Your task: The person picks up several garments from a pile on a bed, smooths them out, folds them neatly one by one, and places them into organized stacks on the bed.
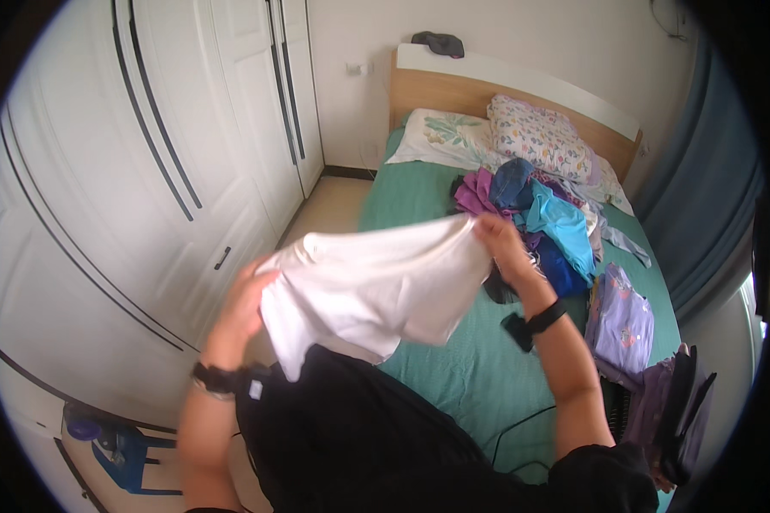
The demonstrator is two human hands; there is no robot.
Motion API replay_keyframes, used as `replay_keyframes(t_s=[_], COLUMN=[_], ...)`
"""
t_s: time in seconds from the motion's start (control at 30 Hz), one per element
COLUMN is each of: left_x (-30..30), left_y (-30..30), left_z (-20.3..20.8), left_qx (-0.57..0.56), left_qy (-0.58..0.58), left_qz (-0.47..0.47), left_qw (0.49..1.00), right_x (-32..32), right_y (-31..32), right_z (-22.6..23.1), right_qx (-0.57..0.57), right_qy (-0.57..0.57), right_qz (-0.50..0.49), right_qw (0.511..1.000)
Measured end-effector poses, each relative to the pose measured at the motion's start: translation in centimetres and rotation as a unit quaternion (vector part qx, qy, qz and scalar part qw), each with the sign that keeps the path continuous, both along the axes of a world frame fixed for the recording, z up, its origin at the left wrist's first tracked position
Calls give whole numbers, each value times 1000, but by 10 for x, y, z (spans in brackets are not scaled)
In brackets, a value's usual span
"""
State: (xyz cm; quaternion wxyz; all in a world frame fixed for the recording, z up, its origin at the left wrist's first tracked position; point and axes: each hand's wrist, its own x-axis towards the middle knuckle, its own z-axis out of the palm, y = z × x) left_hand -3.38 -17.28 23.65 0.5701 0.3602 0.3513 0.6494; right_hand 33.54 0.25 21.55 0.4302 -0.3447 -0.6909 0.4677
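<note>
A white garment (376,286), shaped like a pair of shorts, is stretched in the air in front of my body. My left hand (246,303) is closed on its left end, the fingers slightly blurred. At the upper right corner my right hand (503,246) pinches the cloth. The top edge runs almost straight between both hands, while the lower edge hangs loose in folds. Beyond my right hand, a heap of clothes (560,218) in bright blue, purple and denim lies on the bed.
The bed (453,372) has a green sheet, with pillows (543,137) at the headboard. A folded lilac garment (622,321) rests at its right side. White wardrobes (158,137) line the left, a blue stool (124,457) stands lower left, and a dark cable (522,423) crosses the sheet.
</note>
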Motion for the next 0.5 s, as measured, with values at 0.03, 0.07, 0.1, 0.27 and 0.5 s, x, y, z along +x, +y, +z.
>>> replay_keyframes(t_s=[0.03,0.07,0.1,0.27,0.5], left_x=[-4,-9,-29,-72,-43], left_y=[10,16,27,50,8], left_z=[22,45,52,164,311], left_qx=[-4,-10,25,211,253], left_qy=[102,204,356,668,470], left_qz=[18,41,80,347,386], left_qw=[995,978,930,623,752], right_x=[4,4,5,4,29], right_y=[4,7,7,-3,-64], right_z=[33,68,101,262,362], right_qx=[18,36,67,324,521], right_qy=[-5,-7,7,-29,-87], right_qz=[-28,-50,-51,-96,-94], right_qw=[999,998,996,941,844])
